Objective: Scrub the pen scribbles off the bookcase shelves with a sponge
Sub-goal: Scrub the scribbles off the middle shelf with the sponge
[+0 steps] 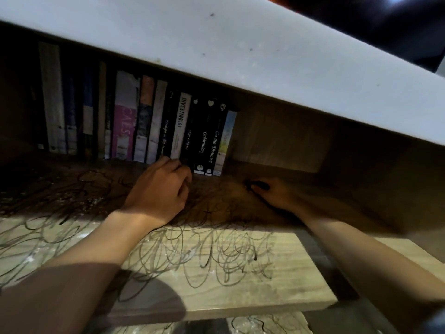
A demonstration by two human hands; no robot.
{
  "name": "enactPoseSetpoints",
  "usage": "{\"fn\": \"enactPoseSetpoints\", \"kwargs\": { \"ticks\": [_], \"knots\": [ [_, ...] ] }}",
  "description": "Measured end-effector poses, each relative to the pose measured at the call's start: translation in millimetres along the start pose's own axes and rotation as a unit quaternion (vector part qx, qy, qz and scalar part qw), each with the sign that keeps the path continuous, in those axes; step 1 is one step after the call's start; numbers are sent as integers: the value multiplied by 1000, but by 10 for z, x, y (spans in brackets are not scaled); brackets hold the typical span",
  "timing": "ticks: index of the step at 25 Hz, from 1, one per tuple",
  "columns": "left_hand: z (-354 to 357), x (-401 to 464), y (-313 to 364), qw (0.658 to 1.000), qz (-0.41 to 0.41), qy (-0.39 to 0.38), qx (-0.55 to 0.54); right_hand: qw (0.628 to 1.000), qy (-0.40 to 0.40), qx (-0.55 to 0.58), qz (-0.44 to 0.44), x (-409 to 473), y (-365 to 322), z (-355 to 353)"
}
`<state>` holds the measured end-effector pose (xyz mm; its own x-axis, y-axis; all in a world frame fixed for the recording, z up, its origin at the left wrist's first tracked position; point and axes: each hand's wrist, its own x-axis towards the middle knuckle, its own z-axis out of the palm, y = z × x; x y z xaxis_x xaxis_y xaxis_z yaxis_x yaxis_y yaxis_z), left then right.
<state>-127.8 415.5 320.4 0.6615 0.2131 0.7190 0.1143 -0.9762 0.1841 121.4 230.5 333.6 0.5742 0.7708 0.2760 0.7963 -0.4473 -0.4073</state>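
Note:
Dark pen scribbles loop across the light wooden shelf and run back into its shaded part under the white board above. My left hand rests on the shelf in the shade. Its fingers are loosely curled against the feet of the books and nothing shows in it. My right hand lies further right, deep in the shade and blurred. It grips a small dark object pressed to the shelf. The blur hides whether that object is the sponge.
A row of upright books fills the back of the shelf from the left to the middle. A thick white board overhangs close above. The bookcase's wooden back wall shows right of the books. A lower shelf also carries scribbles.

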Motion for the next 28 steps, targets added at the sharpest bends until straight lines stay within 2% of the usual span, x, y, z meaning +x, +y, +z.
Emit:
{"fn": "enactPoseSetpoints", "kwargs": {
  "ticks": [2, 7, 11, 13, 16, 17, 21, 23, 25, 27, 28],
  "knots": [
    [13, -7, 6, 1000, 0, -9, -7, 998, 1, -53, 15, 133, -182, 124],
    [-10, -5, -15, 999, -19, -2, -28, 994, -75, 25, -69, -371, -21, -75],
    [1, 9, 7, 999, -19, -16, -42, 999, -22, -32, 29, -140, 52, -168],
    [-2, 9, -1, 999, -21, -17, -47, 1000, -16, -3, -8, -162, -204, 34],
    [-14, 4, -20, 998, -34, -8, -58, 990, -89, 58, -95, -429, -271, 46],
    [-21, 1, -24, 997, -38, -7, -60, 989, -102, 61, -91, -428, -225, -20],
    [-53, -32, -32, 997, -47, -15, -54, 1000, -15, -11, 16, 23, -141, -13],
    [-55, -20, -43, 997, -47, -11, -54, 1000, -12, -6, -4, 0, -227, 81],
    [-35, 3, -36, 998, -45, -8, -53, 998, -43, 7, -54, -178, -197, 35],
    [-20, 18, -34, 998, -44, -6, -54, 995, -81, 5, -58, -265, -107, -74],
    [-23, 26, -30, 997, -44, -5, -56, 996, -75, -4, -42, -200, -85, -109]
  ]
}}
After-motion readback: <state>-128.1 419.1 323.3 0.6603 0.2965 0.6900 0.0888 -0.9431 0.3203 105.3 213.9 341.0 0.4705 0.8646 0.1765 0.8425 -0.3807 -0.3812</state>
